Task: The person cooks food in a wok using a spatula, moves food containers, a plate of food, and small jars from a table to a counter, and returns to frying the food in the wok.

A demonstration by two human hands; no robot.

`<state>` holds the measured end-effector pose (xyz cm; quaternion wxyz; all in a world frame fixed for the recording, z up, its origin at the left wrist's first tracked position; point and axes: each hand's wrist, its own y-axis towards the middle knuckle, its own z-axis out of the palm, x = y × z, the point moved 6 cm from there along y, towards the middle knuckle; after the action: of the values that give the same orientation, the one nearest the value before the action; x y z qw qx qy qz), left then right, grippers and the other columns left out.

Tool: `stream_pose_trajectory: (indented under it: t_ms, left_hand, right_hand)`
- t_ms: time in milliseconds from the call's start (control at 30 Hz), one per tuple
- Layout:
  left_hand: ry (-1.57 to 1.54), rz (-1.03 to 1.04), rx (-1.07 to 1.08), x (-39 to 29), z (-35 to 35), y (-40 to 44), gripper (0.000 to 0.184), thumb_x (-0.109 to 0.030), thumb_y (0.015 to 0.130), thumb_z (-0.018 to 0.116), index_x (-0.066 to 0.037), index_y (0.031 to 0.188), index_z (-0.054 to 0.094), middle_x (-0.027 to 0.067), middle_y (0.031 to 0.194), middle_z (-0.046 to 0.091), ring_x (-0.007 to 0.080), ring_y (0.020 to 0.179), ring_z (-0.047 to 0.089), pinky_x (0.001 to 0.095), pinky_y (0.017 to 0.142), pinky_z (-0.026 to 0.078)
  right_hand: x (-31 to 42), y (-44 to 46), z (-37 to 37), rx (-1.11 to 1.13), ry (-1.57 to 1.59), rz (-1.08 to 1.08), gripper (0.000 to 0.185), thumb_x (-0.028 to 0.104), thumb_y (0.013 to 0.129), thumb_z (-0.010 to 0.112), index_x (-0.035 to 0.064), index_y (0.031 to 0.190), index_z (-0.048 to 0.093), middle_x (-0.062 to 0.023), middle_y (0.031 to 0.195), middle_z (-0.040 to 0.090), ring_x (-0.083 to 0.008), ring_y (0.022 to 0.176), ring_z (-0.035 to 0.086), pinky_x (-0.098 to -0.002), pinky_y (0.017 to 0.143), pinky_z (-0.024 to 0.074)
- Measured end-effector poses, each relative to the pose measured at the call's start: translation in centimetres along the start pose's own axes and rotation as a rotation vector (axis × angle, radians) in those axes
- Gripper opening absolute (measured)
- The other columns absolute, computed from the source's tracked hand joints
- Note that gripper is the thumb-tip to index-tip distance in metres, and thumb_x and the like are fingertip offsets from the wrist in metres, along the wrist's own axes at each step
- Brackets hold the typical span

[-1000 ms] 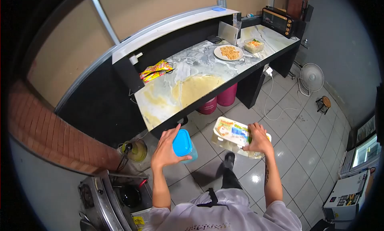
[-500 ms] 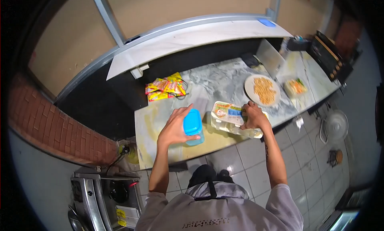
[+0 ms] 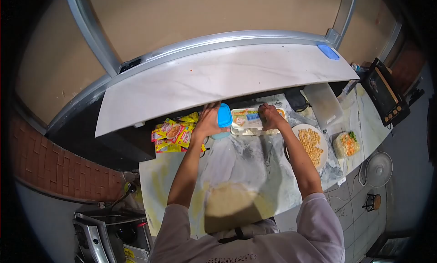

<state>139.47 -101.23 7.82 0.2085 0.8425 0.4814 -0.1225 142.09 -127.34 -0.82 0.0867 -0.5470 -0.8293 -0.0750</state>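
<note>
Gripping the blue-lidded tub (image 3: 224, 116) beside it, the left hand (image 3: 208, 123) curls; right hand (image 3: 271, 117) clasps the carton (image 3: 246, 121) beneath.

My one view is from the camera on my head, above the near edge of the tabletop (image 3: 159, 185), facing forward and steeply down. My shirt (image 3: 273, 247) fills the bottom, closest to the lens, and my arms run up the view to my left hand (image 3: 208, 122) and right hand (image 3: 271, 116), farther off, near the raised shelf (image 3: 218, 67). That shelf crosses above them and hides part of the tabletop's far edge. The wide, curved view takes in the wall (image 3: 218, 8) ahead, brickwork (image 3: 59, 167) left and floor tiles (image 3: 359, 208) beyond the tabletop's right side.
</note>
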Motion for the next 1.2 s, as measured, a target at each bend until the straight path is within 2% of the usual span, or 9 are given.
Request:
stream_pose_trajectory:
  t_ms: [100, 267, 400, 533, 700, 767, 933, 1100, 1200]
  left_hand:
    - [-0.304, -0.227, 0.267, 3.4, 2.2, 2.5, 0.096, -0.038, 0.057, 0.086, -0.002, 0.136, 0.044, 0.0212, 0.133, 0.050, 0.0321, 0.125, 0.046, 0.0400, 0.107, 0.034]
    - [-0.018, -0.319, 0.362, 7.7, 6.6, 4.8, 0.088, -0.068, 0.071, 0.062, -0.014, 0.137, 0.043, 0.0165, 0.140, 0.043, 0.0329, 0.130, 0.038, 0.0427, 0.109, 0.029]
    - [0.007, -0.326, 0.369, 6.6, 5.4, 5.8, 0.084, -0.070, 0.073, 0.060, -0.015, 0.135, 0.046, 0.0139, 0.139, 0.045, 0.0325, 0.129, 0.040, 0.0431, 0.107, 0.032]
    - [-0.065, -0.202, 0.216, 8.2, 6.6, 7.2, 0.081, -0.060, 0.071, 0.070, -0.008, 0.131, 0.049, 0.0151, 0.132, 0.051, 0.0305, 0.122, 0.046, 0.0407, 0.102, 0.037]
    - [0.035, -0.234, 0.077, 5.1, 4.6, 4.6, 0.075, -0.050, 0.068, 0.077, -0.006, 0.123, 0.055, 0.0157, 0.119, 0.060, 0.0309, 0.113, 0.054, 0.0405, 0.097, 0.042]
    - [0.102, -0.039, -0.271, 1.4, 2.3, 2.7, 0.072, -0.041, 0.064, 0.082, -0.005, 0.120, 0.056, 0.0158, 0.110, 0.064, 0.0313, 0.110, 0.057, 0.0404, 0.096, 0.043]
    - [-0.004, -0.281, -0.449, -0.5, 3.9, -2.8, 0.085, -0.013, 0.069, 0.080, -0.007, 0.140, 0.035, 0.0249, 0.143, 0.028, 0.0372, 0.118, 0.046, 0.0439, 0.101, 0.039]
    - [-0.535, -0.294, -0.336, 0.8, 7.9, -4.3, 0.076, -0.009, 0.077, 0.072, 0.001, 0.140, 0.032, 0.0218, 0.144, 0.034, 0.0324, 0.131, 0.039, 0.0397, 0.108, 0.034]
    - [-0.422, -0.172, -0.601, -1.2, 5.5, -6.8, 0.074, -0.011, 0.078, 0.071, 0.001, 0.140, 0.033, 0.0202, 0.142, 0.038, 0.0328, 0.132, 0.039, 0.0395, 0.106, 0.037]
  right_hand:
    - [-1.3, 2.7, 0.3, 0.098, 0.016, 0.001, 0.075, 0.019, 0.052, 0.083, 0.0046, 0.119, 0.054, -0.0179, 0.125, 0.050, -0.0357, 0.121, 0.045, -0.0445, 0.106, 0.0350]
    - [-3.7, 6.5, 0.8, 0.236, 0.059, 0.001, 0.070, 0.019, 0.060, 0.076, 0.0027, 0.124, 0.052, -0.0216, 0.126, 0.054, -0.0367, 0.120, 0.047, -0.0406, 0.101, 0.0393]
    - [-6.6, 8.7, 2.6, 0.181, -0.002, 0.013, 0.062, 0.029, 0.074, 0.064, 0.0037, 0.129, 0.050, -0.0226, 0.131, 0.051, -0.0364, 0.125, 0.044, -0.0411, 0.104, 0.0370]
    - [-6.9, 8.7, 4.0, -0.119, -0.073, -0.060, 0.061, 0.025, 0.076, 0.065, -0.0002, 0.129, 0.048, -0.0267, 0.133, 0.046, -0.0391, 0.126, 0.041, -0.0460, 0.106, 0.0329]
    - [-3.3, 4.9, 2.9, -0.011, -0.039, -0.047, 0.060, 0.016, 0.076, 0.064, 0.0009, 0.131, 0.046, -0.0284, 0.132, 0.044, -0.0417, 0.128, 0.038, -0.0474, 0.106, 0.0326]
    - [0.5, 1.1, -0.9, -0.121, -0.061, -0.097, 0.060, 0.012, 0.077, 0.061, 0.0008, 0.134, 0.043, -0.0284, 0.135, 0.041, -0.0412, 0.129, 0.037, -0.0464, 0.106, 0.0339]
    - [4.7, -5.4, -1.9, -0.141, 0.332, -0.052, 0.065, 0.013, 0.074, 0.069, -0.0028, 0.132, 0.043, -0.0304, 0.137, 0.033, -0.0477, 0.127, 0.033, -0.0478, 0.107, 0.0325]
    - [6.1, -5.1, 1.5, -0.033, 0.322, -0.062, 0.067, 0.014, 0.076, 0.069, -0.0029, 0.134, 0.041, -0.0300, 0.137, 0.035, -0.0475, 0.128, 0.032, -0.0473, 0.107, 0.0328]
    - [8.6, -5.3, 1.8, -0.147, 0.355, -0.130, 0.059, 0.008, 0.074, 0.069, -0.0009, 0.128, 0.048, -0.0251, 0.126, 0.048, -0.0409, 0.120, 0.045, -0.0439, 0.100, 0.0395]
